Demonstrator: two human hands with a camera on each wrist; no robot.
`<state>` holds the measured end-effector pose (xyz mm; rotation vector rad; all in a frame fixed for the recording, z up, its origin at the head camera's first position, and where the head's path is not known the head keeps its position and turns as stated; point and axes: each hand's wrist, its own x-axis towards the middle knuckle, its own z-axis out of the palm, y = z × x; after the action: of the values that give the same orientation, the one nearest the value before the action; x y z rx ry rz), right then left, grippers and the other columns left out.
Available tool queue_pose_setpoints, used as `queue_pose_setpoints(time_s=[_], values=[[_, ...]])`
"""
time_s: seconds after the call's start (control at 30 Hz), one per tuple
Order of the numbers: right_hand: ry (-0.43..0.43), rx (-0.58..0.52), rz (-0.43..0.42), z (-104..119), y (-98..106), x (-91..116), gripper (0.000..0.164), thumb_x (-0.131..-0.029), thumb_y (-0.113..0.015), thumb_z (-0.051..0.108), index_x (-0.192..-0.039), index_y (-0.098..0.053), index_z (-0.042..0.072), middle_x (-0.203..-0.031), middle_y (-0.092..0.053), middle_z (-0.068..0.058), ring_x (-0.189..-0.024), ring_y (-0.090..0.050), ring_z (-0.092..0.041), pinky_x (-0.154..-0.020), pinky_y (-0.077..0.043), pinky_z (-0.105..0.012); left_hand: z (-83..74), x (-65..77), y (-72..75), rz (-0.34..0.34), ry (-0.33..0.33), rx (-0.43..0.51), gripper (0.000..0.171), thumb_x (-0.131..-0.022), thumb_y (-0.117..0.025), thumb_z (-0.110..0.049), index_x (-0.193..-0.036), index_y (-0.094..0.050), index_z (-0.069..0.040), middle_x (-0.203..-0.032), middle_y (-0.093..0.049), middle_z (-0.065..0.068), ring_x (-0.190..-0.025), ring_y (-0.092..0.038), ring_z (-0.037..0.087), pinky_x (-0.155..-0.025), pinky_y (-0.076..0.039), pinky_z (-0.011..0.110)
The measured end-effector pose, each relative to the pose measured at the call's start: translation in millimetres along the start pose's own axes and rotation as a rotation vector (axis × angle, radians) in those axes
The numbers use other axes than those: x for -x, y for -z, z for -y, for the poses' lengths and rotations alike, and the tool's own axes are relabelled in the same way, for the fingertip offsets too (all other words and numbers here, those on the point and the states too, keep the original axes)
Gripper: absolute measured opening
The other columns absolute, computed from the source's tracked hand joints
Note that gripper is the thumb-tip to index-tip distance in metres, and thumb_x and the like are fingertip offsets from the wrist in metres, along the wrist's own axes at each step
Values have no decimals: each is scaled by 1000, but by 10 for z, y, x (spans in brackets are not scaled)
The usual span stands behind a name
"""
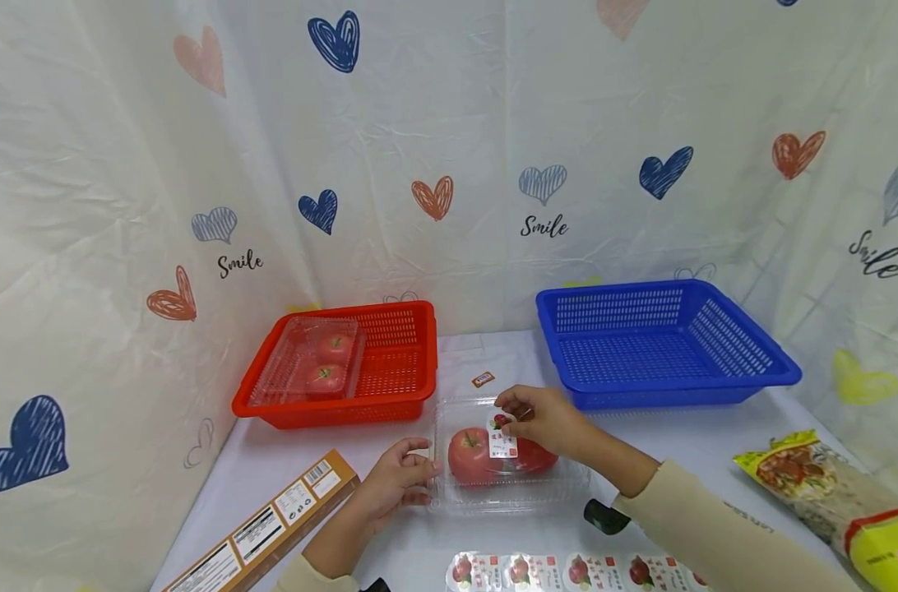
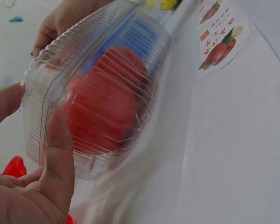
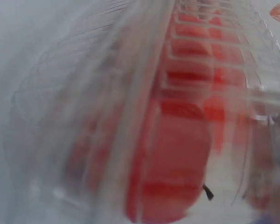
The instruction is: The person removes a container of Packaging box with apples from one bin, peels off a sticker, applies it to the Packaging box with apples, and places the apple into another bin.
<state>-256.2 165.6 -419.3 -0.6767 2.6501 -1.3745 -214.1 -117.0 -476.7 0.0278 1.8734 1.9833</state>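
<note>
A clear plastic clamshell box (image 1: pixel 486 498) with red apples (image 1: pixel 467 457) inside sits in front of me on the white table. My left hand (image 1: pixel 393 481) holds the box's left edge between thumb and fingers, and the same box (image 2: pixel 102 107) fills much of the left wrist view. Over the lid, my right hand (image 1: pixel 551 421) pinches the upper part of a white label sticker (image 1: pixel 503 446) printed with red fruit. The label lies against the lid above the apples; how much of it sticks cannot be told. The right wrist view is blurred, showing box and apples (image 3: pixel 172 158).
At the back left, a red basket (image 1: pixel 419 386) holds another clear apple box (image 1: pixel 289 370). A blue basket (image 1: pixel 671 386) stands at the back right. Several labels (image 1: pixel 545 571) lie along the front edge. An orange-brown carton (image 1: pixel 271 526) is left, a yellow-ended food bag (image 1: pixel 834 501) right.
</note>
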Motion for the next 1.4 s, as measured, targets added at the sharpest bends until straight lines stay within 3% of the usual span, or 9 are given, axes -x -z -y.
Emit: queue_pose_setpoints(time_s=[0.67, 1.13, 1.3, 1.4], values=[[129, 146, -25, -4, -76, 65, 33, -78, -78, -1, -106, -68, 12, -93, -67, 6, -84, -61, -12, -77, -55, -28, 38, -10, 5, 9, -16, 16, 59, -90, -70, -18, -136, -39, 1, -94, -62, 7, -78, -60, 18, -69, -58, 33], [97, 231, -39, -10, -86, 53, 41, -77, -81, 5, -115, -65, 7, -92, -63, 6, -84, -59, -14, -73, -53, -29, 25, -11, 2, 4, -5, 11, 62, -90, -72, -21, -138, -39, -1, -96, -62, 8, -79, -59, 18, -71, -58, 34], [137, 308, -46, 14, -78, 66, 40, -77, -81, 6, -114, -65, 10, -105, -63, 2, -92, -62, -19, -78, -54, -35, 19, 0, -3, 0, -4, -4, 63, -90, -71, -23, -139, -38, -2, -97, -62, 8, -80, -60, 19, -72, -58, 35], [108, 325, -26, 37, -67, 69, 37, -79, -80, 8, -114, -66, 12, -106, -65, 3, -94, -61, -19, -81, -54, -37, 17, 1, -7, -2, -2, -7, 62, -91, -71, -22, -140, -38, -2, -97, -62, 8, -80, -60, 19, -72, -58, 35]])
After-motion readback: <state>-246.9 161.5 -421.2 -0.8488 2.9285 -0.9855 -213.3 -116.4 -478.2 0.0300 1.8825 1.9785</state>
